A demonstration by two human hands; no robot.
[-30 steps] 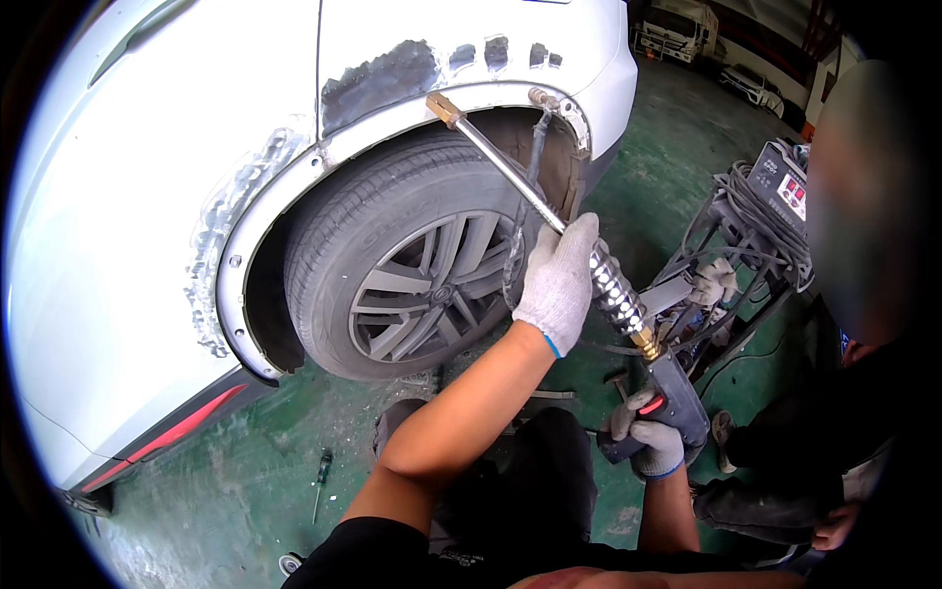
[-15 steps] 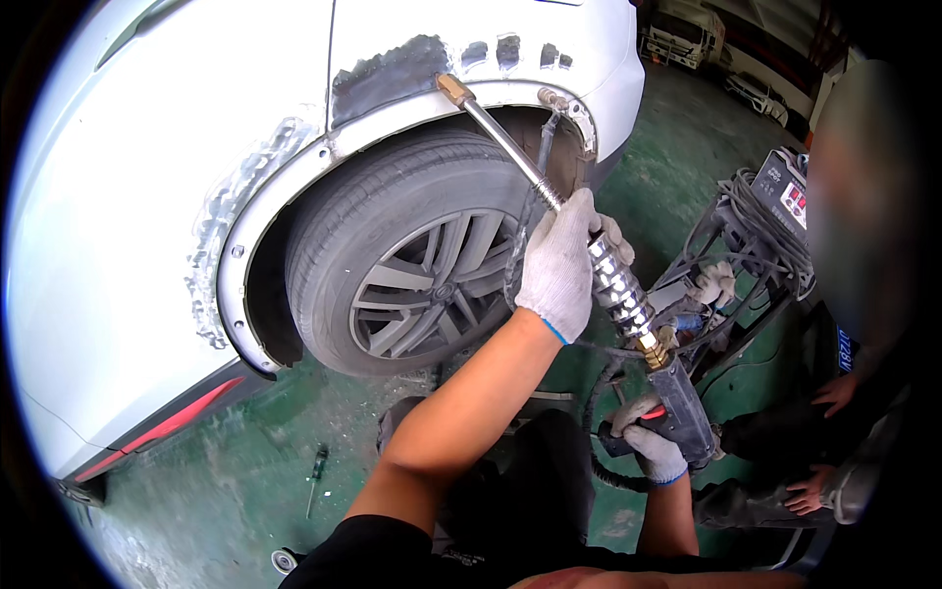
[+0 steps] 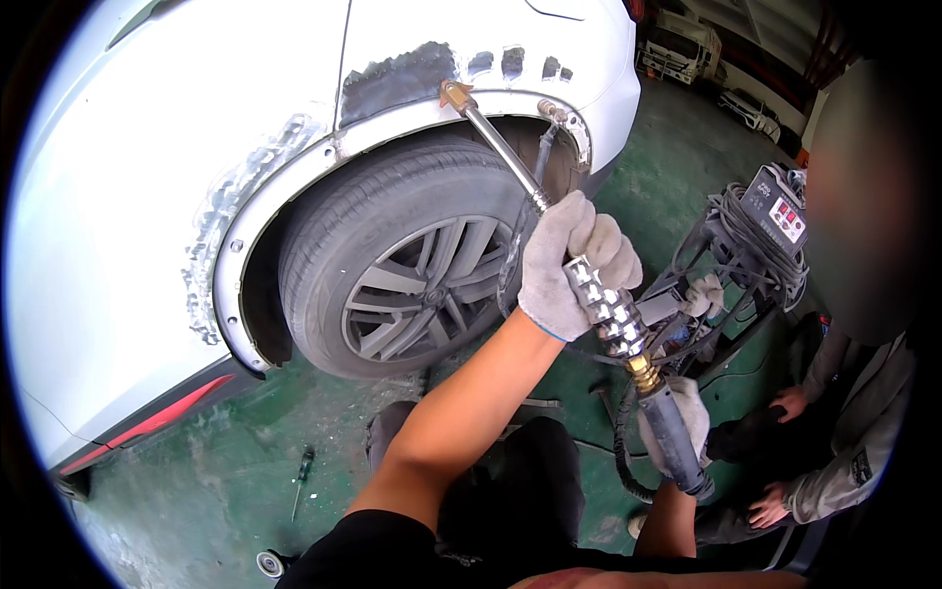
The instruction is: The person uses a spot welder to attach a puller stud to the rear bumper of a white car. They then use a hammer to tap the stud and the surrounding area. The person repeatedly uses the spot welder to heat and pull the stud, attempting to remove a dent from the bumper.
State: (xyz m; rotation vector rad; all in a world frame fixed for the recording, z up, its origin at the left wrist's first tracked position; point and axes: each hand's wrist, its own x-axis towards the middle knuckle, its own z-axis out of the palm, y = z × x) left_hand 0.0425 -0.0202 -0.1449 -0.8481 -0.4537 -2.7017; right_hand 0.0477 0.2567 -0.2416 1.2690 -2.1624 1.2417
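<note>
My gloved left hand (image 3: 559,255) is closed around a long metal puller near the top of its dimpled chrome sliding weight (image 3: 613,319). My gloved right hand (image 3: 692,412) is closed on the puller's dark rear handle (image 3: 667,442), partly hidden behind it. The brass tip (image 3: 457,96) meets the white car (image 3: 128,245) at the lower edge of a dark sanded patch (image 3: 392,83), just above the wheel arch (image 3: 373,128). A clamp with a cable (image 3: 551,111) is fixed on the arch right of the tip. The wheel (image 3: 339,236) sits below, behind the rod.
A wheeled machine with coiled cables (image 3: 756,226) stands at right, gloves on it. A co-worker (image 3: 854,422) is beside me at far right, hands low. A screwdriver (image 3: 304,471) and a disc tool (image 3: 271,562) lie on the green floor (image 3: 196,510). Parked vehicles (image 3: 677,49) are behind.
The puller's tip has moved right and up along the arch onto the patch's edge. The rear handle has turned and dropped slightly. The co-worker's hands show more at right.
</note>
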